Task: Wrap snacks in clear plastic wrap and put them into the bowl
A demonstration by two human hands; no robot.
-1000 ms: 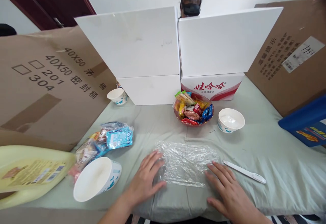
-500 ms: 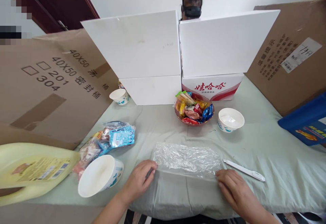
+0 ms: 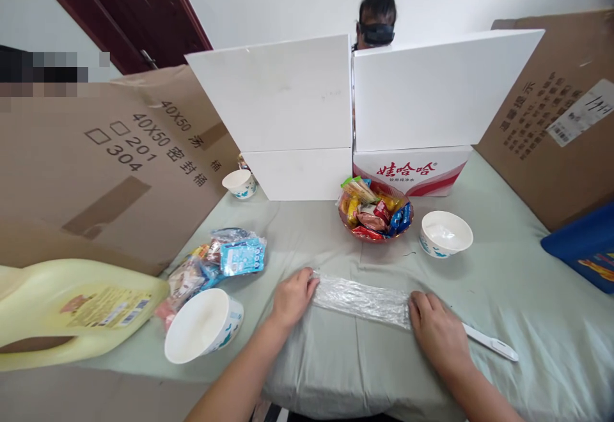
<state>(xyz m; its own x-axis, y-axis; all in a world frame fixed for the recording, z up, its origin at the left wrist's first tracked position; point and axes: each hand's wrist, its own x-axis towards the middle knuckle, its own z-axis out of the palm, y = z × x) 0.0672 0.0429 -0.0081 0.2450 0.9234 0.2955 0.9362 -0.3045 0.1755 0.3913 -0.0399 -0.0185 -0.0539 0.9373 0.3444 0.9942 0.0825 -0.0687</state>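
A narrow strip of clear plastic film [image 3: 362,299], crinkled and folded, lies flat on the green cloth between my hands. At its left end my left hand [image 3: 295,297] pinches the film between thumb and fingers. My right hand [image 3: 439,329] has its fingers curled over the film's right end; the fingertips are partly hidden. Just right of that hand lies a white utility knife [image 3: 494,343], its front part covered by the hand. Beyond the film stands a reddish glass bowl [image 3: 374,238] of wrapped snacks, with a white paper bowl [image 3: 446,236] to its right.
A large white bowl [image 3: 199,326], snack packets [image 3: 240,259] and a yellow jug [image 3: 91,307] stand at left. A smaller bowl [image 3: 240,185] sits farther back. White panels [image 3: 292,102] and cardboard boxes [image 3: 144,147] wall the table; a person [image 3: 378,16] is behind. A blue container [image 3: 582,246] stands right.
Both hands have moved away from me with the near edge of the film, which is folded over into a narrower strip. The view has shifted slightly.
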